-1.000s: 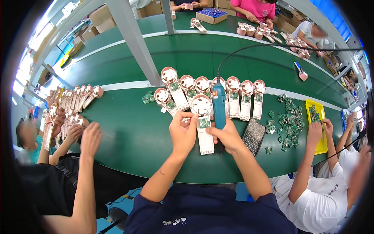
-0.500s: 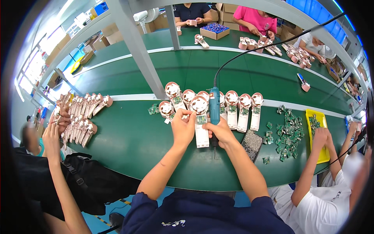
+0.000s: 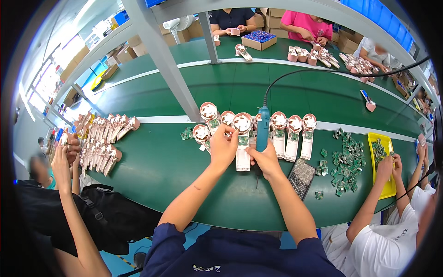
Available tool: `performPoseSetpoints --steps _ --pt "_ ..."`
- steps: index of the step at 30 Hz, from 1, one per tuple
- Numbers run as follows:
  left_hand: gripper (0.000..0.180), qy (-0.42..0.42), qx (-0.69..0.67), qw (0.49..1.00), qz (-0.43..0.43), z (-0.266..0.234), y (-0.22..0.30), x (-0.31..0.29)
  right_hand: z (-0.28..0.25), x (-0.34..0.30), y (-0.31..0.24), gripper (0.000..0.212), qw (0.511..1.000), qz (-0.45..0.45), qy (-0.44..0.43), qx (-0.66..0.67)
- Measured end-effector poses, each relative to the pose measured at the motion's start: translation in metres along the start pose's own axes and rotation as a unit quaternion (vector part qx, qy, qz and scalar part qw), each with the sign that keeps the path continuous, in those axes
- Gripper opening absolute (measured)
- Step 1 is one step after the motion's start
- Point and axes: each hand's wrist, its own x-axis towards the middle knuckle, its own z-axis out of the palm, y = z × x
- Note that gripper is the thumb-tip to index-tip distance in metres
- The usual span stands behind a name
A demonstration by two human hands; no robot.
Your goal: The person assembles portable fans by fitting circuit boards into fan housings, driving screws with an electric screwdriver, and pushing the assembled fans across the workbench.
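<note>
Upright in front of me is a pink-and-white device housing with a round head, a flat handle and a green circuit board inside. My left hand is closed, thumb and fingertips pinched together at the board's left edge, just below the head; what they pinch is too small to make out. My right hand wraps a teal electric screwdriver, its thumb reaching to the handle's right side. The screwdriver's thin bit points down beside the housing, apart from the board. Several similar housings stand in a row behind.
A dark perforated tray of small metal parts lies right of my hand. Beyond it are loose circuit boards and a yellow tray with a co-worker's hands. More housings lie left. A grey post rises behind; a cable arches overhead.
My left fingertips have lifted slightly and bunched at the board's edge. The screwdriver has shifted a little right of the housing. The co-worker's hands at the yellow tray have moved; the whole view shifted slightly.
</note>
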Motion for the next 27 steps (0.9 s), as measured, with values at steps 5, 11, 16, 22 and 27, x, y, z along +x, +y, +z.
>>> performPoseSetpoints --steps 5,11,16,22,27 --pt "0.011 0.032 0.119 0.99 0.064 0.001 -0.015 0.039 0.0 -0.03 0.0 0.035 0.997 -0.039 0.064 0.012" --pt "0.011 0.053 0.054 0.996 0.056 -0.013 -0.021 0.052 -0.012 -0.111 0.023 0.034 1.0 0.006 0.014 -0.003" --pt "0.01 0.051 -0.068 0.996 0.026 -0.045 0.0 0.007 -0.025 -0.145 0.036 0.048 0.994 0.006 0.065 -0.088" --pt "0.007 -0.006 -0.054 0.997 -0.046 -0.084 0.013 -0.056 -0.049 -0.183 -0.009 0.046 0.966 -0.049 0.235 -0.096" --pt "0.011 0.032 -0.006 0.999 -0.013 -0.125 0.0 -0.111 -0.097 -0.193 -0.006 0.048 0.792 -0.054 0.413 -0.446"
